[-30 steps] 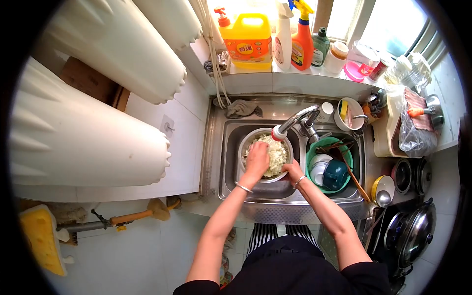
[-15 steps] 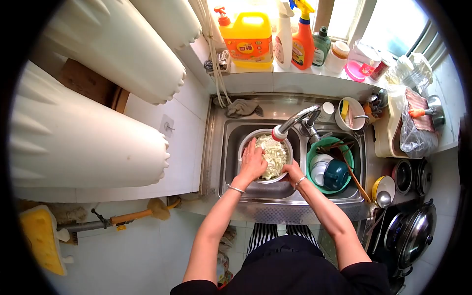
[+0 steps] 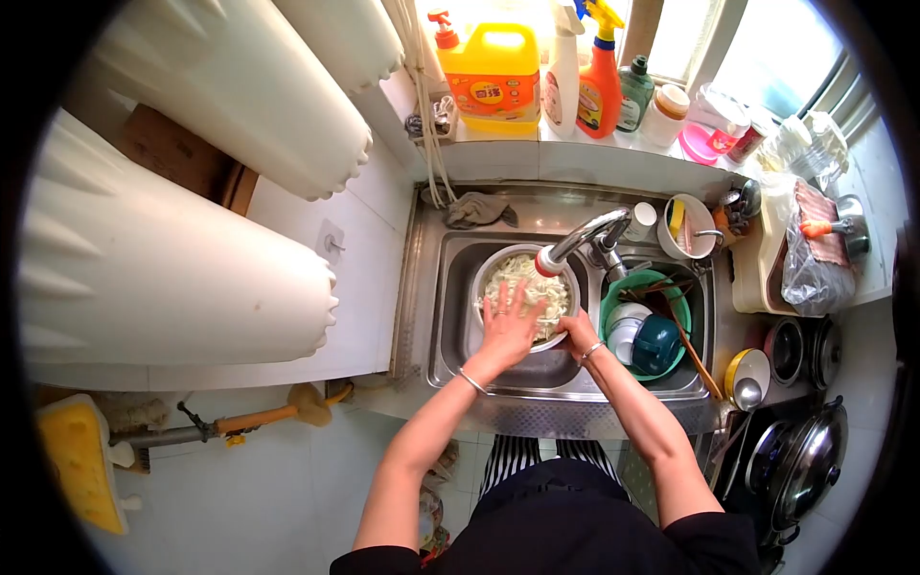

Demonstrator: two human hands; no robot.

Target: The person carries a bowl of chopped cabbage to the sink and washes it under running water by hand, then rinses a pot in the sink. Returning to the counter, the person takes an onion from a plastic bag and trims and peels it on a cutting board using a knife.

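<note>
A round metal bowl [image 3: 479, 316] sits in the left sink basin, filled with pale shredded vegetable [image 3: 522, 273] that looks like cabbage. My left hand [image 3: 510, 326] lies palm down on the shreds with its fingers spread. At the bowl's right side, my right hand [image 3: 578, 335] grips the rim, thumb on top and the other fingers mostly hidden underneath. Above the bowl's back edge hangs the faucet [image 3: 575, 235] with its red-and-white nozzle; I cannot make out any water running.
In the right basin stands a green tub [image 3: 613, 297] with bowls and wooden utensils. Bottles, including a yellow detergent jug [image 3: 491, 91], line the sill. A grey rag [image 3: 479, 210] lies behind the left basin. A lidded pot [image 3: 810, 460] is at the right.
My left hand has moved from the bowl's left side toward its front middle, fingers now more spread. My right hand stays on the rim. The view has shifted slightly.
</note>
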